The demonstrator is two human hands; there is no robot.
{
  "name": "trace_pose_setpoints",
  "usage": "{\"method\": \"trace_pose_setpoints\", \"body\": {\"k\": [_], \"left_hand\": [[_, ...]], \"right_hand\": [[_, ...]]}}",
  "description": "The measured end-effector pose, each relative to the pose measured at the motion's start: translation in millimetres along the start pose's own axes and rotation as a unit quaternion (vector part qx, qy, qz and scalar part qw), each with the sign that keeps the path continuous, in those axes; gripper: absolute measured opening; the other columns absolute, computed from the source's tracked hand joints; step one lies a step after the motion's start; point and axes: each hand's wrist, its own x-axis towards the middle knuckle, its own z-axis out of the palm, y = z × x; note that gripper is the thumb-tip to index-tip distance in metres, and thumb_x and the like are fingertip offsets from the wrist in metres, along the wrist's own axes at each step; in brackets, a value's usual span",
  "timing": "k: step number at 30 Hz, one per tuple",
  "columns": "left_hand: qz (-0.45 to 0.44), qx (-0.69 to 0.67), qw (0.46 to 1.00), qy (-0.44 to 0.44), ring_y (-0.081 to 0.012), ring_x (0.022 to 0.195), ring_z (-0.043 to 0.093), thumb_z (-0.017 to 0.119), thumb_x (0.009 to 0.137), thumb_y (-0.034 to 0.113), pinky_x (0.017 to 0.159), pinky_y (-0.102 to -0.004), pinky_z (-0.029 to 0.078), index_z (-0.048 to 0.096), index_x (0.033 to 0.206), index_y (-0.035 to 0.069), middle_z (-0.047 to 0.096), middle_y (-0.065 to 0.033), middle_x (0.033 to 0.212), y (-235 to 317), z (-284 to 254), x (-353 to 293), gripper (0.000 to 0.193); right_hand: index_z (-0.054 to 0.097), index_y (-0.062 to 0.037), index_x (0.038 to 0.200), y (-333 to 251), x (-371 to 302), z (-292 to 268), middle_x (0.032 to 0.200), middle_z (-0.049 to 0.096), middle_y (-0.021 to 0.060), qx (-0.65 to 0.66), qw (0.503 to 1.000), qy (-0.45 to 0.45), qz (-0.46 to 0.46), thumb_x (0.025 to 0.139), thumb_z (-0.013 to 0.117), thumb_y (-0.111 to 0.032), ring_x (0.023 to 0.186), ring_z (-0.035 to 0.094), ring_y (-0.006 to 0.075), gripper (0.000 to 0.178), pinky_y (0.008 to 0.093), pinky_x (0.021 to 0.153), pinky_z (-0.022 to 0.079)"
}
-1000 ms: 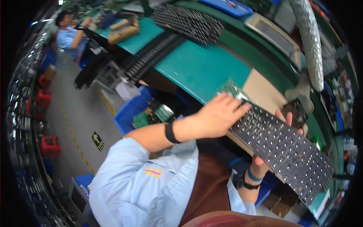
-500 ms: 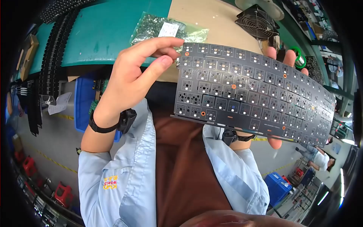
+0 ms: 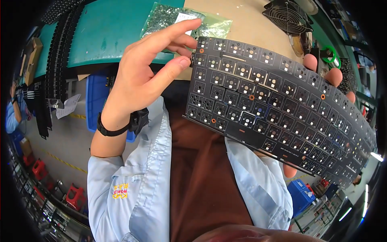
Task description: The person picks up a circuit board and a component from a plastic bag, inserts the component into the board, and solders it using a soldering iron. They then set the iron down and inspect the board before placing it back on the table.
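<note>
A long black keyboard circuit board [image 3: 250, 133] is held up in front of me, its face of key-switch positions toward me. It tilts down to the right. My right hand [image 3: 333, 76] grips it from behind; several fingertips show past the upper edge and another digit below the lower edge, while the palm is hidden. My left hand [image 3: 149, 66] is beside the board's left end, fingers apart and nothing held. Its thumb tip is close to a small part on that edge; whether they touch I cannot tell.
Behind the board, a clear bag of small dark parts [image 3: 165, 20] lies on the green mat [image 3: 105, 40]. A black fan [image 3: 287, 18] and a green spool [image 3: 331, 56] stand at the back right. Below the bench at left is a blue bin [image 3: 92, 105].
The board's right end has swung lower and nearer, so it tilts more. My right hand has moved right and down with it. My left index finger has lifted away from the board's corner.
</note>
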Motion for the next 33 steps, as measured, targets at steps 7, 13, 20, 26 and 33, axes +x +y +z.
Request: {"method": "trace_pose_setpoints", "body": {"k": [7, 13, 20, 26, 33], "left_hand": [[-0.017, 0.122, 0.990, -0.064, -0.0245, 0.095, 0.067, 0.063, 0.085, -0.003, 0.089, -0.0337, 0.051, 0.067, 0.126, -0.002, 0.070, -0.0149, 0.103, 4, 12, 9, 0.041], [-0.055, 0.057, 0.992, -0.098, -0.0266, 0.111, 0.064, 0.061, 0.091, 0.003, 0.098, -0.0373, 0.049, 0.058, 0.132, -0.008, 0.065, -0.0181, 0.124, -30, -3, 2, 0.043], [-0.229, -0.350, 0.855, -0.305, -0.0218, 0.119, 0.060, 0.058, 0.098, 0.016, 0.101, -0.0369, 0.049, 0.050, 0.139, -0.001, 0.061, -0.0155, 0.131, -50, 6, 18, 0.046], [-0.286, -0.487, 0.784, -0.258, -0.0288, 0.122, 0.060, 0.055, 0.098, 0.028, 0.103, -0.0479, 0.050, 0.051, 0.136, -0.003, 0.059, -0.0174, 0.135, -35, 60, 18, 0.049], [-0.254, -0.493, 0.771, -0.313, -0.0308, 0.119, 0.062, 0.057, 0.097, 0.024, 0.103, -0.0467, 0.050, 0.050, 0.137, -0.005, 0.061, -0.0180, 0.132, -15, 75, 15, 0.050]], "right_hand": [[0.008, -0.0147, 0.162, -1, -22, 17, 0.159, 0.027, 0.0243, 0.028, 0.996, -0.056, -0.058, 0.062, 0.095, -0.045, 0.145, 0.033, 0.0450, 0.135, 0.0611, 0.117, 0.032], [0.005, -0.0147, 0.162, -33, 31, -18, 0.157, 0.031, 0.0227, -0.034, 0.988, -0.099, -0.117, 0.062, 0.098, -0.036, 0.146, 0.035, 0.0414, 0.139, 0.0585, 0.118, 0.033], [0.001, -0.0151, 0.162, -60, -31, 2, 0.157, 0.032, 0.0216, -0.008, 0.984, -0.114, -0.136, 0.049, 0.104, -0.016, 0.146, 0.035, 0.0394, 0.152, 0.0538, 0.119, 0.034], [-0.003, -0.0181, 0.161, -75, -50, 21, 0.159, 0.023, 0.0276, 0.058, 0.981, -0.015, -0.185, 0.050, 0.104, -0.028, 0.148, 0.025, 0.0482, 0.155, 0.0637, 0.118, 0.029], [-0.002, -0.0215, 0.162, -95, -67, 8, 0.160, 0.022, 0.0270, -0.083, 0.970, -0.105, -0.203, 0.051, 0.104, -0.027, 0.149, 0.023, 0.0479, 0.153, 0.0637, 0.118, 0.028]]}}
